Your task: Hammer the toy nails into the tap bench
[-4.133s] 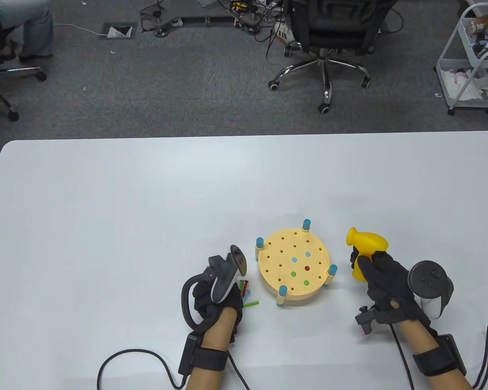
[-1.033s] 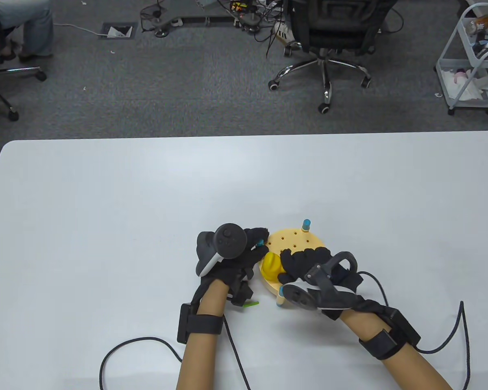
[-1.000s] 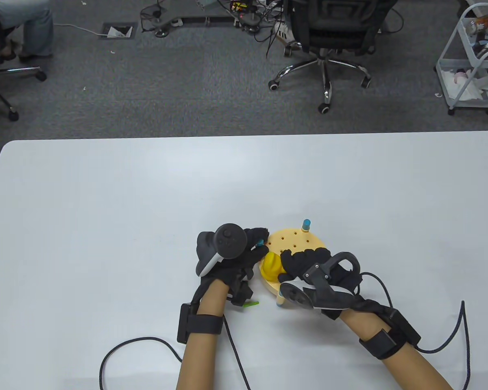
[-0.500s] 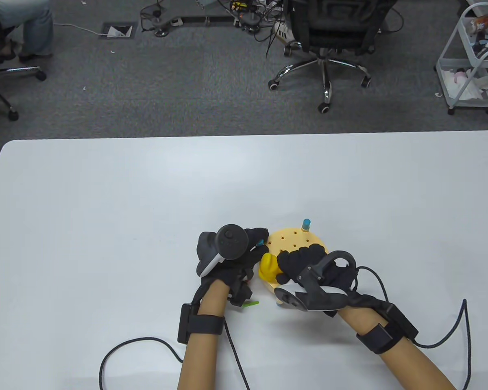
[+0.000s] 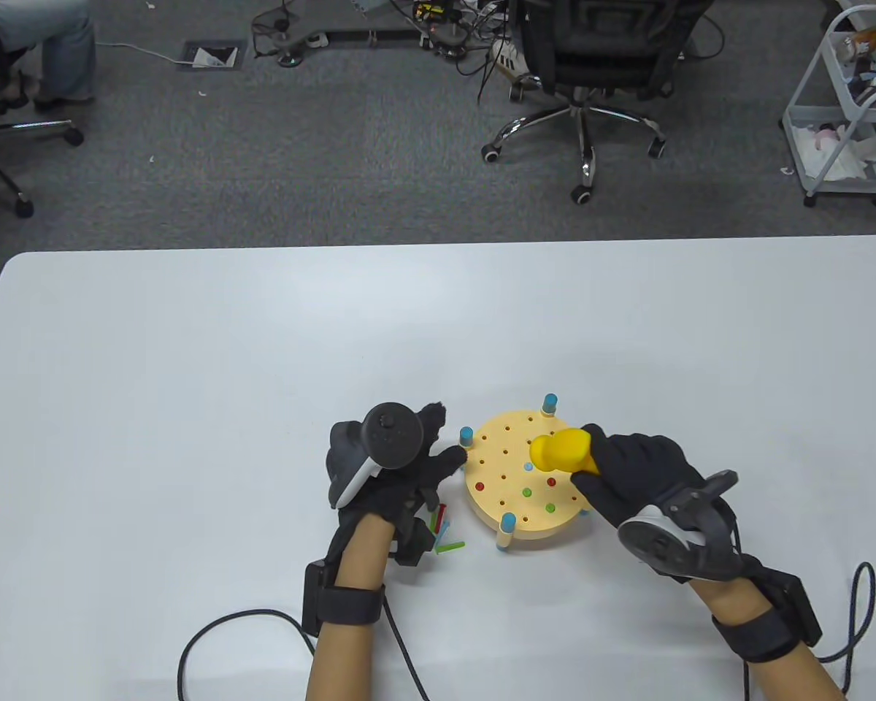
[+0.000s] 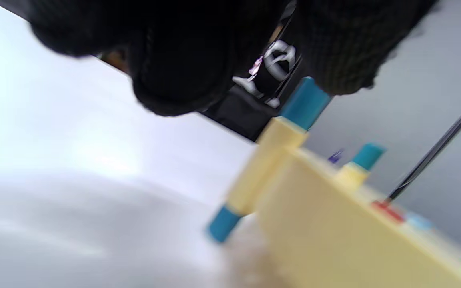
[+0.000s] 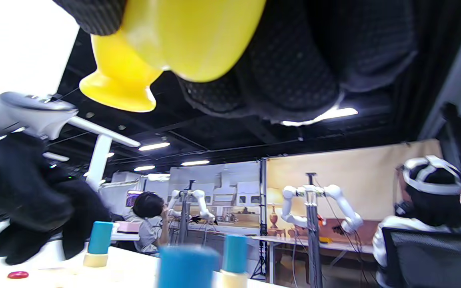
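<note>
A white table (image 5: 190, 365) carries the tap bench (image 5: 515, 529) and loose nails (image 5: 444, 527).

Robotics lab, office-style: grey carpet (image 5: 336, 168), swivel chair (image 5: 591, 66), cable tangle (image 5: 438, 22), wire cart (image 5: 847, 109); white robot arms (image 7: 318, 200) on stands behind white table (image 5: 263, 350).

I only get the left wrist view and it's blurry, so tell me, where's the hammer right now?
Observer: The right hand grips the yellow hammer, and the right wrist view shows its head held clear above the tap bench.
Operator: Any spare nails to grab?
Observer: Yes, a few loose nails, red, green and blue, lie on the table just beside the left hand.
Operator: How many are already in the bench?
Observer: Five nail heads show in the table view: two red, two green, one blue. The hammer may hide more.
</note>
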`<state>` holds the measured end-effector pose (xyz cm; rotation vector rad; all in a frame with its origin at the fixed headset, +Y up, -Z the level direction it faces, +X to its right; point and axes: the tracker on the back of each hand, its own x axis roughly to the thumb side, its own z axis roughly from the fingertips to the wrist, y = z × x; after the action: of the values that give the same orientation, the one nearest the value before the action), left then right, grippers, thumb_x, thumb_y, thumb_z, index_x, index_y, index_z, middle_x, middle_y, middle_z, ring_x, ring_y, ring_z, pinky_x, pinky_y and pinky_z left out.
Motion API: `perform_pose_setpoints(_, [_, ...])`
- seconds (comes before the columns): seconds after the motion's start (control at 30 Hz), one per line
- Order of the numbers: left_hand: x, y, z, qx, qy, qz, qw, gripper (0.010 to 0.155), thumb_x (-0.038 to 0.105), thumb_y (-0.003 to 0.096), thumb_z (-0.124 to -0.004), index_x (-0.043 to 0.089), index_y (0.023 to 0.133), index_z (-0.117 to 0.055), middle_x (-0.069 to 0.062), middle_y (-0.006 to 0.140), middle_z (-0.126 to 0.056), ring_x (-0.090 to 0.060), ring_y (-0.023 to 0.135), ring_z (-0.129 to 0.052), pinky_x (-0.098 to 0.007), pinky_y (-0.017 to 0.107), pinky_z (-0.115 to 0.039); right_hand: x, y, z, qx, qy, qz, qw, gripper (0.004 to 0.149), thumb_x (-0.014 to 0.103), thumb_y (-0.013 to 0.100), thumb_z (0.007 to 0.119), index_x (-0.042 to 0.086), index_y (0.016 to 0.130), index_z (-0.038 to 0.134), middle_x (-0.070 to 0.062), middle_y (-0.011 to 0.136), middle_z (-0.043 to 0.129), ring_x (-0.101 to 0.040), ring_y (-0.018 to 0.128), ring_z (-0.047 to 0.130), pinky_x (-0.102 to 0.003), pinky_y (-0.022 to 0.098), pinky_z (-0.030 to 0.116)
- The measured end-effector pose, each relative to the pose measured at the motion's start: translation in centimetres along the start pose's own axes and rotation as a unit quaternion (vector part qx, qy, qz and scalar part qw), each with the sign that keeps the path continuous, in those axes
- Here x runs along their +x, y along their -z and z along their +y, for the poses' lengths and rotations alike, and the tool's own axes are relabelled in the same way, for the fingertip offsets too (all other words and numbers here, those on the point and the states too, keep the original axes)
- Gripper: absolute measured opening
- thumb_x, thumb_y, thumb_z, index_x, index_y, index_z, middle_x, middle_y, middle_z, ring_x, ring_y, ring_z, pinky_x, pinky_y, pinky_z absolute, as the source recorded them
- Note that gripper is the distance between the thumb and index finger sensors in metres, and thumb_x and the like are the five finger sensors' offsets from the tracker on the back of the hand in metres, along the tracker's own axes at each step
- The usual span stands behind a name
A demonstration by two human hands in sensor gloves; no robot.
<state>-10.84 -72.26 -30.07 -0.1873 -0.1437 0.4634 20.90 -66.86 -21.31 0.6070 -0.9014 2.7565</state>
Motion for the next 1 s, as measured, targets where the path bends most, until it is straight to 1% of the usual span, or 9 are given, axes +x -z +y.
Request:
perform_pose_setpoints(0.07, [-0.5,0.0,-0.9,-0.038,0.09,0.04,0.994,0.061,0.043,0.0371,-0.085,0.015,0.09,-0.074,-0.014,0.067,-0.093,-0.017,0.03,-0.096,-0.033,0.021,-0.081,-1.9,-1.0,-0.1,0.005,0.02,0.028,0.999,0.065,0.054,0.042,0.056,0.013,0.088,0.077,-0.006,0.057,0.096,-0.019,0.039,0.098,-0.04,0.042,0.083])
perform_pose_setpoints(0.13, [-0.4,0.6,-2.8,-0.092,0.18,0.066,0.977,0.057,0.044,0.0361,-0.085,0.017,0.086,-0.077,-0.01,0.06,-0.095,-0.013,0.025,-0.094,-0.031,0.018,-0.082,-3.7,-1.9,0.0,0.004,0.03,0.054,0.998,0.065,0.054,0.042,0.056,0.013,0.088,0.077,-0.006,0.057,0.096,-0.019,0.039,0.098,-0.04,0.042,0.083])
perform_pose_setpoints(0.27, [0.8,1.1,-5.4,-0.131,0.209,0.086,0.965,0.057,0.043,0.0355,-0.085,0.014,0.084,-0.077,-0.009,0.055,-0.095,-0.011,0.019,-0.092,-0.031,0.015,-0.082,-5.6,-3.0,-0.4,0.005,0.024,0.078,0.997,0.065,0.054,0.042,0.056,0.013,0.088,0.077,-0.005,0.057,0.096,-0.019,0.039,0.098,-0.04,0.042,0.083])
perform_pose_setpoints(0.37, [1.5,1.0,-5.4,-0.103,0.23,0.1,0.962,0.051,0.038,0.0366,-0.085,0.016,0.082,-0.079,-0.008,0.053,-0.096,-0.011,0.017,-0.093,-0.03,0.014,-0.082,-6.4,-3.1,-0.5,0.003,0.029,0.095,0.995,0.065,0.054,0.042,0.056,0.013,0.088,0.077,-0.006,0.057,0.096,-0.019,0.039,0.098,-0.04,0.042,0.083])
perform_pose_setpoints(0.5, [0.9,0.9,-5.7,-0.112,0.207,0.103,0.967,0.052,0.038,0.0371,-0.086,0.015,0.083,-0.077,-0.008,0.054,-0.096,-0.011,0.018,-0.093,-0.031,0.014,-0.082,-6.4,-3.2,-0.2,0.01,0.027,0.095,0.995,0.065,0.054,0.042,0.056,0.013,0.088,0.077,-0.006,0.057,0.096,-0.019,0.039,0.098,-0.04,0.042,0.083])
perform_pose_setpoints(0.63, [1.1,0.9,-5.8,-0.106,0.222,0.107,0.963,0.052,0.037,0.0366,-0.087,0.015,0.082,-0.078,-0.007,0.055,-0.098,-0.011,0.016,-0.095,-0.03,0.012,-0.083,-6.3,-3.2,-0.1,0.011,0.014,0.09,0.996,0.065,0.054,0.042,0.056,0.013,0.088,0.077,-0.006,0.057,0.096,-0.019,0.039,0.098,-0.04,0.042,0.083])
perform_pose_setpoints(0.83, [2.6,0.3,-6.1,-0.078,0.269,0.176,0.944,0.054,0.037,0.0348,-0.091,0.014,0.083,-0.08,-0.006,0.058,-0.102,-0.009,0.014,-0.1,-0.026,0.007,-0.086,-6.4,-3.3,0.1,0.013,0.018,0.093,0.995,0.065,0.054,0.042,0.056,0.013,0.088,0.077,-0.005,0.057,0.096,-0.019,0.039,0.098,-0.04,0.041,0.084])
perform_pose_setpoints(0.93, [3.6,0.1,-6.6,-0.078,0.305,0.205,0.927,0.058,0.033,0.0348,-0.091,0.011,0.086,-0.077,-0.009,0.063,-0.101,-0.009,0.02,-0.103,-0.025,0.009,-0.088,-6.4,-3.3,0.2,0.016,0.017,0.095,0.995,0.065,0.054,0.042,0.056,0.013,0.088,0.077,-0.005,0.057,0.096,-0.019,0.039,0.098,-0.039,0.041,0.084])
perform_pose_setpoints(1.0, [3.8,0.2,-6.8,-0.079,0.31,0.211,0.924,0.058,0.031,0.0351,-0.091,0.01,0.087,-0.075,-0.011,0.065,-0.099,-0.009,0.022,-0.103,-0.025,0.01,-0.088,-6.4,-3.3,0.3,0.019,0.018,0.095,0.995,0.065,0.054,0.042,0.056,0.013,0.088,0.077,-0.005,0.057,0.096,-0.019,0.039,0.098,-0.039,0.041,0.084])
